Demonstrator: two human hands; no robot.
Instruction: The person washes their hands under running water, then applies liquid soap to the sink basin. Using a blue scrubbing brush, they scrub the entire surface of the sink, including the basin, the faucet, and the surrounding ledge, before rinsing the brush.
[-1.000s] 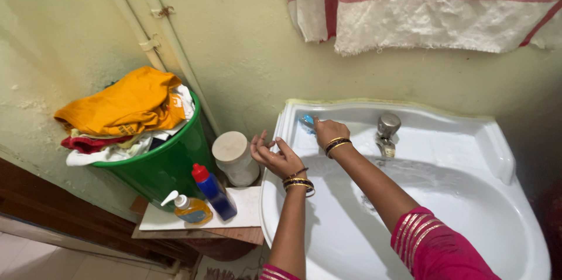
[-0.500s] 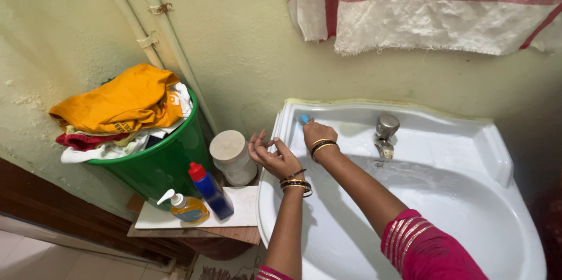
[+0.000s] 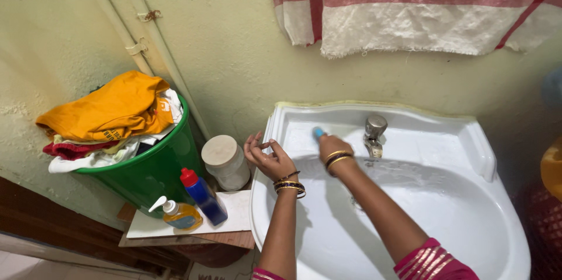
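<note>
Blue scrubber (image 3: pixel 319 133) pressed against white sink (image 3: pixel 468 221) back ledge, just left of tap (image 3: pixel 373 134). Right hand (image 3: pixel 332 146) fingers curled around it, apparently for scrubbing. Left hand (image 3: pixel 264 156) hovers over rim, fingers loosely spread, empty. Green bucket (image 3: pixel 153 170) of clothes beside.

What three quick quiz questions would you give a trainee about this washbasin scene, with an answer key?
1. True or false: the right hand presses a blue scrubber on the white sink rim left of the tap.
2. What does the left hand hold? A) nothing B) soap bottle C) towel
3. What colour is the bucket piled with clothes?

Key: 1 true; 2 A, it hangs open over the sink's left edge; 3 green.
</note>
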